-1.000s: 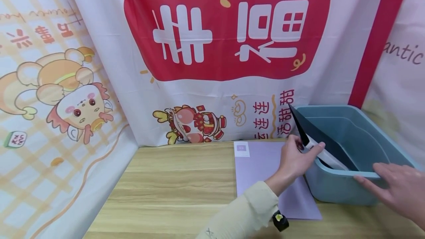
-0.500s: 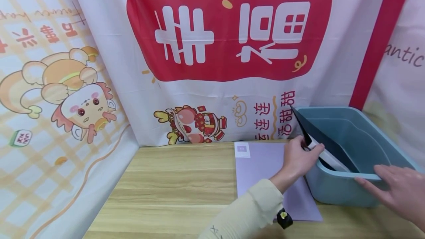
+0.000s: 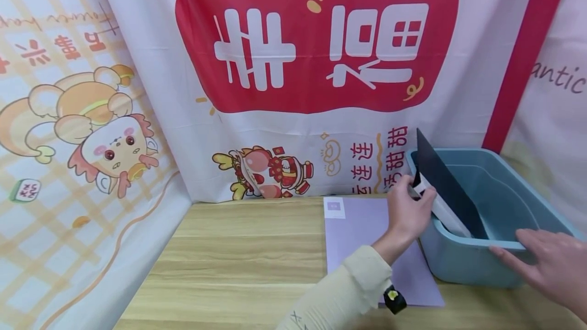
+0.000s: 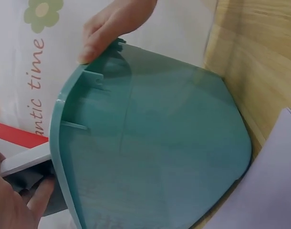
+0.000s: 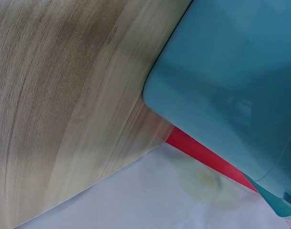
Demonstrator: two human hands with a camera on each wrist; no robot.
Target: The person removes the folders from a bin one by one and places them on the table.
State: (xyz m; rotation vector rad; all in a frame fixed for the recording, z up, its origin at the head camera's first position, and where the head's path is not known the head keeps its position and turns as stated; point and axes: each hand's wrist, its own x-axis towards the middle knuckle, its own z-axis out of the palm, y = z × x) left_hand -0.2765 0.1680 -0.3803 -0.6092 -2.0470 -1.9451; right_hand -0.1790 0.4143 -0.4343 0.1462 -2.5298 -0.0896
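Stability is likely why my right hand (image 3: 548,261) is gripping the blue bin (image 3: 472,265); my left hand (image 3: 407,215) is pinching the black-and-white item (image 3: 448,187).

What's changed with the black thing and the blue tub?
The black thing tipped: its top corner moved up and right in the head view. The left grip holding it shifted slightly left. Nothing was let go. The right grip stayed on the blue tub; tub and purple sheet stayed put.
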